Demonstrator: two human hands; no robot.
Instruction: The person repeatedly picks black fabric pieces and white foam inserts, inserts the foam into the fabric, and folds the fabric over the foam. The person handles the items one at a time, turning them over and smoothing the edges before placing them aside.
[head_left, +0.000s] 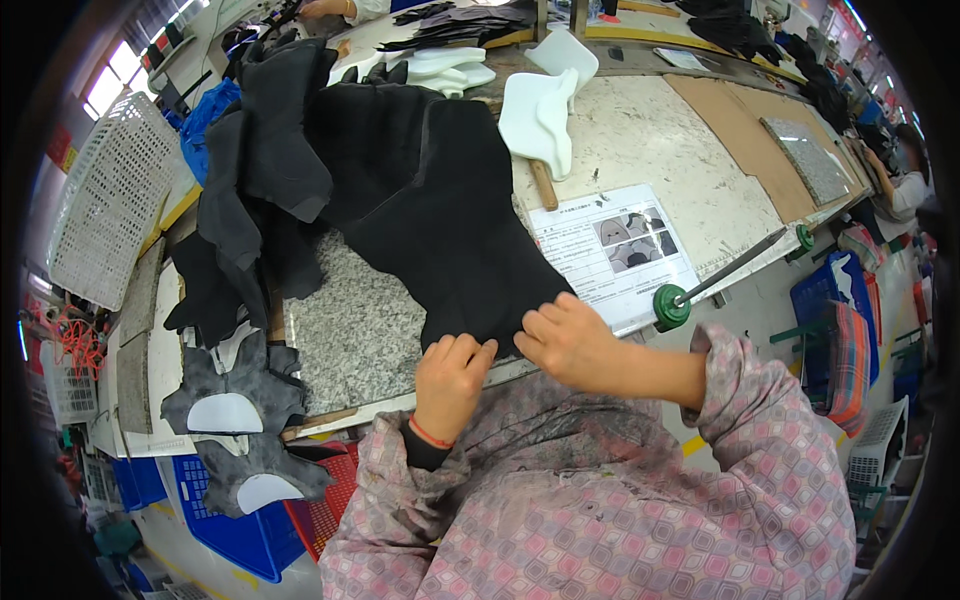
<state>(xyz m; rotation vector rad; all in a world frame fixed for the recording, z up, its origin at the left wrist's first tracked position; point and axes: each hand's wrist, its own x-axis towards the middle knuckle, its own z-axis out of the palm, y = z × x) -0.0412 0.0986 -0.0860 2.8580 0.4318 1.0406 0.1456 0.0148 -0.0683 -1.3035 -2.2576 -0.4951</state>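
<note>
A large black fabric piece [460,220] lies across the worktable, its narrow end reaching the near edge. My left hand [452,382] is closed on the left corner of that end. On its right corner, my right hand [567,343] grips the same edge with curled fingers. More black fabric pieces [275,130] are heaped to the left, partly overlapping. Under the held piece shows a speckled grey stone slab [350,320]. Close to my right hand lies a printed sheet [625,250] with small pictures.
White shaped templates [540,120] and a wooden handle [543,186] lie beyond the fabric. Grey pieces with white patches [235,385] hang over the table's left front edge. A metal rod with a green knob [672,306] borders the right edge. Blue crates [235,515] stand below.
</note>
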